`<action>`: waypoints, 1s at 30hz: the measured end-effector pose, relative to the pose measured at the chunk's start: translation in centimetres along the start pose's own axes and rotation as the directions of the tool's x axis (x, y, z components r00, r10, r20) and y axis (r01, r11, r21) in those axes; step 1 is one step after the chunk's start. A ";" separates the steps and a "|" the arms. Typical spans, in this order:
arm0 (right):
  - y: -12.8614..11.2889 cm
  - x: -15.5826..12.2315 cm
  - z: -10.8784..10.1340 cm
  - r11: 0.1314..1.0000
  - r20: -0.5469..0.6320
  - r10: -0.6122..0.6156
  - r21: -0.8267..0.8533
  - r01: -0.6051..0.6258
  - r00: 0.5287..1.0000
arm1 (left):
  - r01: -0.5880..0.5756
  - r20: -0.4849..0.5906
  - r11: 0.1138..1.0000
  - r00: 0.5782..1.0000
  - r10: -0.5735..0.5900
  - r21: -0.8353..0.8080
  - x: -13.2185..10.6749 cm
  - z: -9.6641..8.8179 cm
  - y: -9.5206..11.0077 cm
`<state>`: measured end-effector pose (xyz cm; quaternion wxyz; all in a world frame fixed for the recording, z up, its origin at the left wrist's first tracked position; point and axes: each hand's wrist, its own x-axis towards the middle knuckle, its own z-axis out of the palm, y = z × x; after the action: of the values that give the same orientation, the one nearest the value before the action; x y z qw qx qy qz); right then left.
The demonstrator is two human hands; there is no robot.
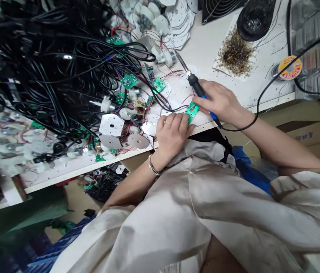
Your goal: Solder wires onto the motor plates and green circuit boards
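Note:
My right hand (219,99) is closed around the blue and black handle of a soldering iron (195,82). Its metal tip points up and to the left, away from the work. Beneath the iron, a green circuit board (193,110) lies near the table's front edge, between my two hands. My left hand (173,129), with a ring and a bracelet, has its fingers curled at the board's left end and appears to grip it. Black and red wires run leftward from the board. The left fingertips are partly hidden.
A heap of black cables (63,57) with motors and boards covers the left side. White plates (179,22) lie at the back. To the right are a solder spool (289,68), a dark dish (256,21) and brown granules (236,53). The iron's cord (258,110) crosses my right forearm.

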<state>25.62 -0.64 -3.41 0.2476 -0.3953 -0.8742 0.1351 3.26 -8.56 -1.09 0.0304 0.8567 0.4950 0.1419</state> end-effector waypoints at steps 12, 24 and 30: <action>-0.2 0.4 0.5 0.937 0.106 -0.287 -0.175 0.302 0.952 | -0.136 0.020 0.990 0.991 0.135 0.044 0.0 -0.2 -2.2; -0.6 0.7 0.0 0.839 0.144 -0.456 -0.261 0.478 0.878 | -0.075 -0.036 0.976 0.997 0.069 -0.203 0.4 1.1 -2.7; -0.7 1.1 0.0 0.808 0.128 -0.528 -0.230 0.543 0.840 | -0.159 0.082 0.935 0.978 0.194 -0.319 1.4 0.4 -4.7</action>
<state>24.58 -0.30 -2.76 0.1969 -0.1577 -0.9667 -0.0433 0.10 -4.97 -2.11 0.1794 0.8888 0.3851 0.1719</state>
